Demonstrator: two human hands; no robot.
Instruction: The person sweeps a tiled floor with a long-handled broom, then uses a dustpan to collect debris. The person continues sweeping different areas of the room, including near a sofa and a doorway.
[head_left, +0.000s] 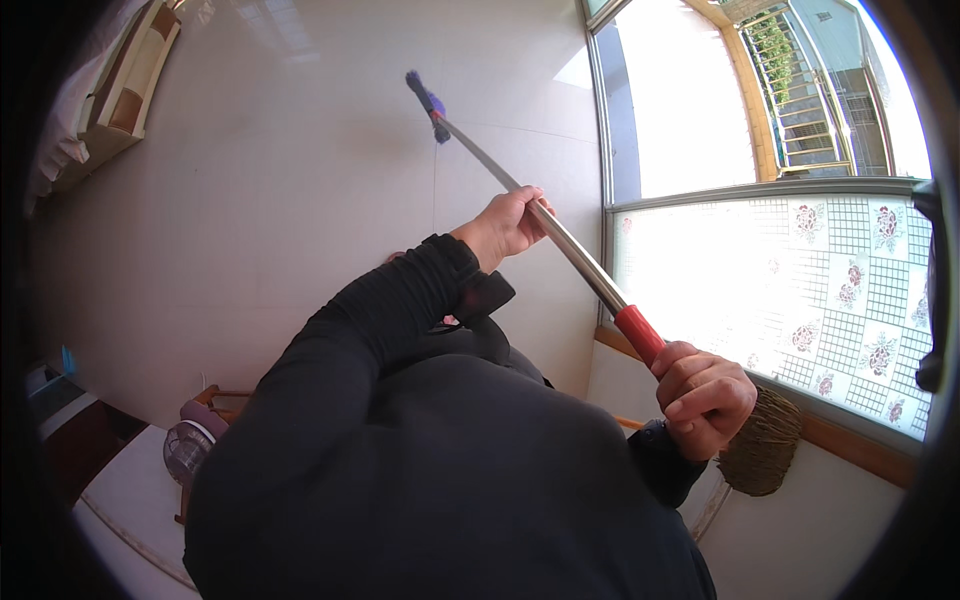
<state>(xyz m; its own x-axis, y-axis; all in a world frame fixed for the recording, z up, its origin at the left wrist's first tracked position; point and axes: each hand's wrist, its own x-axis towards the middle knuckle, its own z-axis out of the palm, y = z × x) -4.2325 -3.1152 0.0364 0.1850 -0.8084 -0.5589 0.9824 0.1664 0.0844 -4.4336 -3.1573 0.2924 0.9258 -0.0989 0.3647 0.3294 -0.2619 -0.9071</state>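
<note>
A long metal pole (585, 259) runs diagonally from the upper middle down to the right. At its far end is a floor broom head (427, 106) with dark and purple bristles and a red joint, over the pale floor. My left hand (517, 223) is wrapped around the middle of the pole. Lower right, my right hand (705, 397) grips the red end sleeve (639, 334) of the pole, its fingers curled closed. Whether the bristles touch the floor, I cannot tell.
A glazed door or window (750, 277) with flower-patterned panes stands along the right. Beside my right hand is a straw broom head (761, 446). Cream and brown furniture (131, 82) is at upper left. A small fan (187, 450) is at lower left.
</note>
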